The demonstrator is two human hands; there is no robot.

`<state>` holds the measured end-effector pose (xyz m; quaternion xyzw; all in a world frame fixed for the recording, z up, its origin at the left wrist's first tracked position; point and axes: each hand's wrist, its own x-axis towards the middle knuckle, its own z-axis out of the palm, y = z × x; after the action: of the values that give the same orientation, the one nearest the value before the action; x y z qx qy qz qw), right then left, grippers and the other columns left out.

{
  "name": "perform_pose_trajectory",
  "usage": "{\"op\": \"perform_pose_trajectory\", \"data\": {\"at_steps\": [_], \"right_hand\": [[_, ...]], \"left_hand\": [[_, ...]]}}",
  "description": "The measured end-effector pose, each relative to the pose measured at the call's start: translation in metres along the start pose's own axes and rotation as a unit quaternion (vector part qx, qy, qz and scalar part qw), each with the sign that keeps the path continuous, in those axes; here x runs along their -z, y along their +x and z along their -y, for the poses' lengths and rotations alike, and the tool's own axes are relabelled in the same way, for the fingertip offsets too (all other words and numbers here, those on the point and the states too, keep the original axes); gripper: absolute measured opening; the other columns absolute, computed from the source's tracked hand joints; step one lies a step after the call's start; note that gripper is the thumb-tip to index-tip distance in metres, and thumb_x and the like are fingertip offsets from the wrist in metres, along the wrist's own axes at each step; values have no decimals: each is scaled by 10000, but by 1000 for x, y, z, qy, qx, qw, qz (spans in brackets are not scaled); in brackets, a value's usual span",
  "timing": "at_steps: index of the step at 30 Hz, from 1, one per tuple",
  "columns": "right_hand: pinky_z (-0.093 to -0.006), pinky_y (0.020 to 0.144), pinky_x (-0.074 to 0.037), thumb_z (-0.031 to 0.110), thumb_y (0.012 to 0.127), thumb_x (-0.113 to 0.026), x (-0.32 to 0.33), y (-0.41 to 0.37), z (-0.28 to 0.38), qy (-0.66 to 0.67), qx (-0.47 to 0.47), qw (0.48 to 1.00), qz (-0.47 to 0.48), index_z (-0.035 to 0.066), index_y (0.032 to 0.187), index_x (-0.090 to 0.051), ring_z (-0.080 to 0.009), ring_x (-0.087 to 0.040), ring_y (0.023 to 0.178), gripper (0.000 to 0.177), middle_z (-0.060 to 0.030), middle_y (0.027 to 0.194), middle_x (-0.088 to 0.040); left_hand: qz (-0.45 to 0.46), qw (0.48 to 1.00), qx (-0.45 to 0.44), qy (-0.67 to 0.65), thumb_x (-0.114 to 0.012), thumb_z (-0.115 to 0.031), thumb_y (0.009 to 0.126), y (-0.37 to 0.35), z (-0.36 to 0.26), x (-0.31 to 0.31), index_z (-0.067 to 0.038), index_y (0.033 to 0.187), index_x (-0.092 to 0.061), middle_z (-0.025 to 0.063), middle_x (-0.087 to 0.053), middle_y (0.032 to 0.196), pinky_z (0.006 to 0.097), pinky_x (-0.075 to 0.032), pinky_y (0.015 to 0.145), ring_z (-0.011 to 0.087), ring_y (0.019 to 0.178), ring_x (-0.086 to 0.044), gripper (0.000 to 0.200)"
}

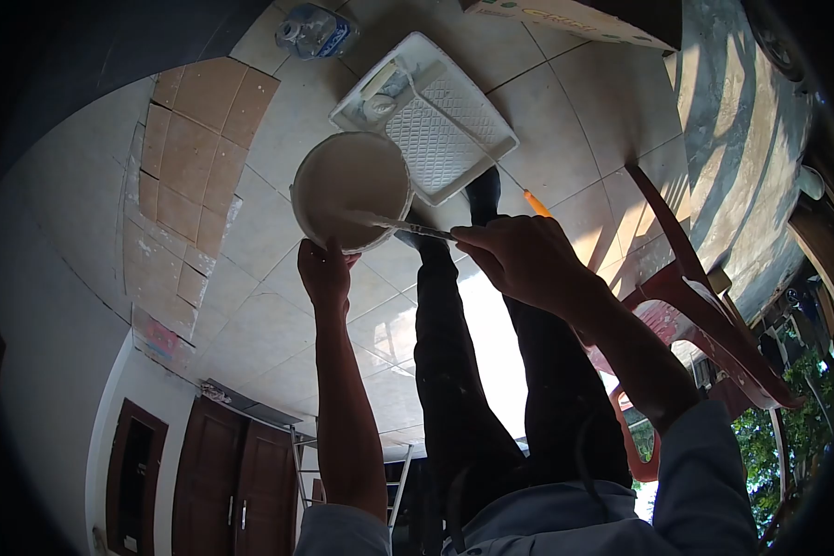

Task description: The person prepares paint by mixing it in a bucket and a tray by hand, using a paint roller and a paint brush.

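My left hand (324,271) grips the near rim of a round bucket (306,190), which holds pale, creamy paint (354,185). The fingers are partly hidden by the bucket wall. In my right hand (519,255) is a paintbrush (422,229), held by its handle. Its whitened end reaches over the rim into the bucket, and I cannot make out the bristles clearly. Just beyond the bucket lies a white paint tray (482,116) with a ribbed slope. A paint roller (449,116) with an orange handle (536,202) rests across it.
A clear plastic bottle (315,32) is beyond the tray, near a cardboard box (574,20). Flattened brown cardboard (190,139) lies to the left. A red plastic chair (686,287) stands at the right. A stepladder (400,486) and brown doors (236,473) show behind me.
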<state>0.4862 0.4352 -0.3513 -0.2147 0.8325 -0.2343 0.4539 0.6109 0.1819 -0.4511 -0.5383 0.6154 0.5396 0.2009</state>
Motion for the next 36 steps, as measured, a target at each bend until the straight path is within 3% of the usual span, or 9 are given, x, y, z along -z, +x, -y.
{"op": "perform_pose_trajectory", "data": {"at_steps": [6,10,13,16,19,22,25,31,36], "right_hand": [[-312,506,-446,228,944,-587,16,-33,-8,82,-7,995,-62,77,1081,-668,-178,-599,497,219,-78,650,-657],[-251,447,-344,212,950,-588,22,-53,-17,194,-63,978,-35,41,1094,-653,-71,-498,441,233,-40,543,-565],[-255,434,-322,210,947,-594,31,-67,-15,213,-122,969,-9,41,1103,-650,-59,-455,422,237,-31,514,-533],[-258,425,-314,200,947,-587,36,-85,-15,218,-138,966,-20,42,1112,-646,-63,-443,407,236,-25,499,-514],[-270,474,-409,208,952,-560,53,-100,-9,254,-258,931,43,59,1104,-644,-105,-586,499,229,-53,601,-603],[-253,453,-397,209,960,-542,55,-118,-13,211,-225,951,-19,43,1111,-637,-92,-582,496,245,-58,605,-605],[-262,447,-388,206,963,-529,72,-116,-2,205,-287,936,19,28,1125,-624,-87,-561,478,258,-46,584,-578],[-276,447,-347,211,960,-529,57,-105,-1,198,-239,949,-61,28,1142,-609,-82,-487,439,270,-22,513,-499],[-288,474,-368,233,957,-540,44,-88,-5,199,-283,937,-51,40,1130,-614,-100,-496,440,269,-39,503,-498]], "left_hand": [[-3,1000,20,-12,-526,-110,930,-2,0,-3,87,975,-447,203,-585,908,358,-627,712,248,709,-684,217],[-13,999,30,-18,-519,-94,919,-3,0,-3,88,970,-451,205,-589,900,359,-626,708,246,709,-684,201],[-16,998,40,-39,-519,-90,914,-2,1,-3,85,964,-455,201,-595,881,355,-625,707,244,708,-684,193],[-30,998,32,-36,-558,-125,907,2,7,0,36,887,-456,162,-614,768,363,-620,730,227,678,-677,191],[-31,998,33,-37,-555,-127,912,2,5,2,33,883,-459,159,-614,761,367,-621,726,228,681,-679,189],[-27,998,33,-42,-553,-132,918,4,4,3,30,882,-463,163,-618,772,372,-622,722,236,692,-684,189],[-27,999,36,-30,-549,-137,923,3,1,3,27,886,-465,168,-621,785,370,-622,719,242,702,-688,187],[-36,998,42,-20,-539,-124,915,2,-4,1,67,909,-456,205,-616,840,336,-621,683,243,671,-685,208],[-33,998,45,-24,-537,-119,914,1,-3,1,70,911,-452,209,-613,842,345,-624,682,250,666,-684,207]]}}
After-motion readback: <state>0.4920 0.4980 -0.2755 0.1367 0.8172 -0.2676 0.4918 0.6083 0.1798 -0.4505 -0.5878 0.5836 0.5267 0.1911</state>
